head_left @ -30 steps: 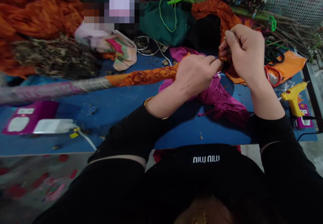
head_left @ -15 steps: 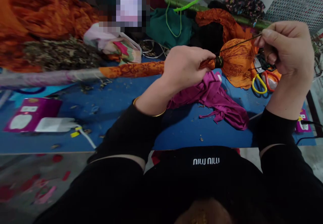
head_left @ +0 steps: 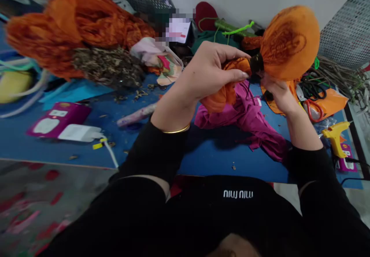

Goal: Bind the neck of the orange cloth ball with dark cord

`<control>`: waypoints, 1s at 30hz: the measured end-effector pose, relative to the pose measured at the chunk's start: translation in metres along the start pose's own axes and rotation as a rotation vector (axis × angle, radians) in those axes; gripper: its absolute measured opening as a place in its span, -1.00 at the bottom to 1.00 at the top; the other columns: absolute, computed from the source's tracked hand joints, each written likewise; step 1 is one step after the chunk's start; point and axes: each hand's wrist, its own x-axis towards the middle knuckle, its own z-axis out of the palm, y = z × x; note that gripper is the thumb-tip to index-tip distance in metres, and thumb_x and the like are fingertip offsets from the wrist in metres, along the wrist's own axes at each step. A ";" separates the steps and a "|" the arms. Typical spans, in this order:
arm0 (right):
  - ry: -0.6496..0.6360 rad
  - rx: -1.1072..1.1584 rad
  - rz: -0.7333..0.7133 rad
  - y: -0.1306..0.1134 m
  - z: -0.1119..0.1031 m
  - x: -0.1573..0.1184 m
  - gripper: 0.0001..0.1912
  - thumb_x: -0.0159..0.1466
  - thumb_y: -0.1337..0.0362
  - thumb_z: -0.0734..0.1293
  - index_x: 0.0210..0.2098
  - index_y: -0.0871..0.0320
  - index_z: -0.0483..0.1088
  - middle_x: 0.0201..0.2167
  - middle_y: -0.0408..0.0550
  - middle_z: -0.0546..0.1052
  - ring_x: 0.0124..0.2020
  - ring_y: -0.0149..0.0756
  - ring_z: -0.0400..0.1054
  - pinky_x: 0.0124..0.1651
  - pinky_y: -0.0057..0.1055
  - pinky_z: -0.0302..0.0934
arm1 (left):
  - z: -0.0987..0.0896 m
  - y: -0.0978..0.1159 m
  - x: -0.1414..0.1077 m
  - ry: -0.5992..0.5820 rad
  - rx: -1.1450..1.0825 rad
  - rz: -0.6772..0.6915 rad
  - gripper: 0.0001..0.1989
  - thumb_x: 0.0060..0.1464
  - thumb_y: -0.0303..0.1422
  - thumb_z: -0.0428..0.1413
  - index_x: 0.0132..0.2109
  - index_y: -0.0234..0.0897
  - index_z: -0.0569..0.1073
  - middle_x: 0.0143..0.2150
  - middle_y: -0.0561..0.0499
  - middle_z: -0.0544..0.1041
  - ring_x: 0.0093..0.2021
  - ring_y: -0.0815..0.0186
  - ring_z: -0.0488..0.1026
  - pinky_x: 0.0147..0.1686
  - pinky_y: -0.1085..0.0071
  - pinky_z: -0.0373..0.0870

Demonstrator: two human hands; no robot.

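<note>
An orange patterned cloth bundle has a rounded head, raised above the table. A dark cord binding wraps its neck. My left hand is closed around the gathered orange cloth just left of the binding, thumb and fingers on either side. My right hand is closed against the underside of the neck, at the cord; its fingertips are partly hidden by the head. A thin dark strand dangles below the binding. Past my left forearm, a pale plastic-wrapped stick sticks out. Magenta cloth lies crumpled below my hands.
Red-handled scissors and a yellow glue gun lie at right. Purple boxes and a white charger sit at left. Dried plant matter and orange cloth are heaped behind. A lit screen stands at the back.
The bundle's head has risen and tilted towards the camera; its stick has swung from far left to nearer my forearm. My right hand has moved from the upper right down to the neck.
</note>
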 end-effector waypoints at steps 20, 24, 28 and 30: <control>0.314 0.242 -0.109 -0.071 0.045 -0.027 -0.58 0.45 -0.17 0.34 -0.38 -0.05 0.39 -0.53 -0.23 0.36 -0.61 -0.34 0.16 -0.39 -0.26 0.40 | 0.034 -0.032 0.021 -0.045 -0.050 0.031 -0.63 0.04 -0.40 0.23 0.03 -0.30 0.65 0.04 -0.09 0.75 0.03 0.08 0.66 0.15 0.11 0.58; 0.399 0.187 0.049 -0.084 0.047 -0.029 -0.51 0.43 -0.15 0.35 -0.47 0.01 0.25 -0.55 -0.21 0.31 -0.60 -0.39 0.02 -0.55 -0.38 0.05 | 0.045 -0.030 0.018 0.020 0.050 0.033 -0.59 0.06 -0.43 0.22 0.09 -0.23 0.56 0.13 -0.12 0.70 0.03 0.12 0.66 0.16 0.14 0.57; 0.415 0.241 0.056 -0.098 0.050 -0.037 -0.63 0.41 0.07 0.38 -0.48 0.02 0.33 -0.55 -0.22 0.35 -0.58 -0.41 0.03 -0.49 -0.38 0.02 | 0.049 -0.027 0.015 0.023 0.125 0.012 -0.71 0.13 -0.39 0.18 0.02 -0.18 0.57 0.02 -0.03 0.71 0.06 0.08 0.66 0.16 0.14 0.55; 0.423 0.303 0.023 -0.101 0.051 -0.041 -0.67 0.43 0.15 0.38 -0.47 0.03 0.38 -0.54 -0.22 0.35 -0.57 -0.42 0.01 -0.49 -0.38 -0.04 | 0.052 -0.027 0.015 0.037 0.144 -0.002 -0.72 0.12 -0.37 0.18 0.00 -0.18 0.58 -0.01 -0.01 0.72 0.05 0.08 0.66 0.15 0.14 0.55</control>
